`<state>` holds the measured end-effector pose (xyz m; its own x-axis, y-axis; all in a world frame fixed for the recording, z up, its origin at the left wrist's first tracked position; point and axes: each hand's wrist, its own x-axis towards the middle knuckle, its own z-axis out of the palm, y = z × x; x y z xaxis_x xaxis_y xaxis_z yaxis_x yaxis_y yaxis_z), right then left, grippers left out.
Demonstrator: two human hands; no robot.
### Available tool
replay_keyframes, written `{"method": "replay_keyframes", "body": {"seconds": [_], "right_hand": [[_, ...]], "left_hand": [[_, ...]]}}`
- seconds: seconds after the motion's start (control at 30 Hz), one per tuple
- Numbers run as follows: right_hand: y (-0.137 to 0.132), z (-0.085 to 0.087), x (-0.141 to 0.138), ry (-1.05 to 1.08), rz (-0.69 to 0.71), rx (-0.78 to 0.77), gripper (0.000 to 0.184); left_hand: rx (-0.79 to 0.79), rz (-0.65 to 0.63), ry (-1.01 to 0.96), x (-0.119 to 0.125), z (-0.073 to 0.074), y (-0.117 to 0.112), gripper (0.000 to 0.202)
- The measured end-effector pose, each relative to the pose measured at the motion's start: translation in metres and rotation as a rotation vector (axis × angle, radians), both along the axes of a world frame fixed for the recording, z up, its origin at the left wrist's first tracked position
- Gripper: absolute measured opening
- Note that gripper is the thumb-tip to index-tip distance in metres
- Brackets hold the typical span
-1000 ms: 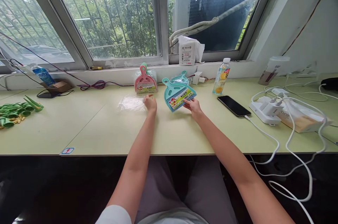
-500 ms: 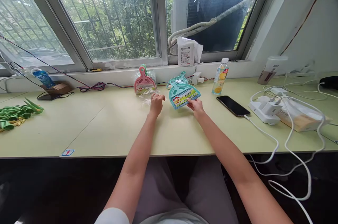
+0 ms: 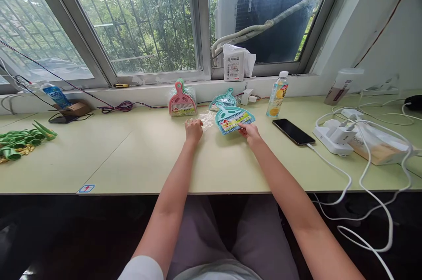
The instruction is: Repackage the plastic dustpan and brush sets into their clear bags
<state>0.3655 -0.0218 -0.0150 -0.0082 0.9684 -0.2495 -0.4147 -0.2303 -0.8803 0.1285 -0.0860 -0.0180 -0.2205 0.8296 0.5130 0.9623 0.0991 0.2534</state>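
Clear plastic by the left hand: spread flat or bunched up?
Bunched up: the clear plastic shows as a small, wrinkled heap at the left hand.

Green pile (image 3: 16,142) cut off left, dustpan label (image 3: 236,122) illegible

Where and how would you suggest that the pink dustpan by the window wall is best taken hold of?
On the pink dustpan, I'd pinch the two sides of the handle, coming down from above: it is the narrow, uppermost part, over a much wider end. Something green shows close behind it, so gripping across the sides would likely catch less of that.
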Motion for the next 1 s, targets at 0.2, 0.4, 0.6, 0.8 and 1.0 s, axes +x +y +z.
{"method": "replay_keyframes", "body": {"seconds": [0.2, 0.4, 0.6, 0.8, 1.0], "right_hand": [[0.004, 0.006, 0.009, -0.126, 0.137, 0.01, 0.015], [-0.005, 0.019, 0.014, -0.261, 0.432, 0.066, 0.014], [-0.009, 0.021, 0.011, -0.309, 0.508, 0.076, 0.014], [-0.003, 0.017, 0.013, -0.307, 0.331, 0.048, 0.01], [-0.006, 0.011, 0.004, -0.227, 0.351, 0.105, 0.012]], "left_hand": [[-0.122, 0.046, 0.055, -0.001, -0.002, 0.001, 0.018], [-0.051, 0.24, -0.065, -0.009, 0.003, -0.001, 0.013], [0.185, 0.364, -0.205, -0.011, 0.009, -0.006, 0.007], [0.276, 0.394, -0.272, -0.008, 0.01, -0.006, 0.007], [0.243, 0.101, -0.302, -0.001, 0.01, -0.002, 0.01]]}}
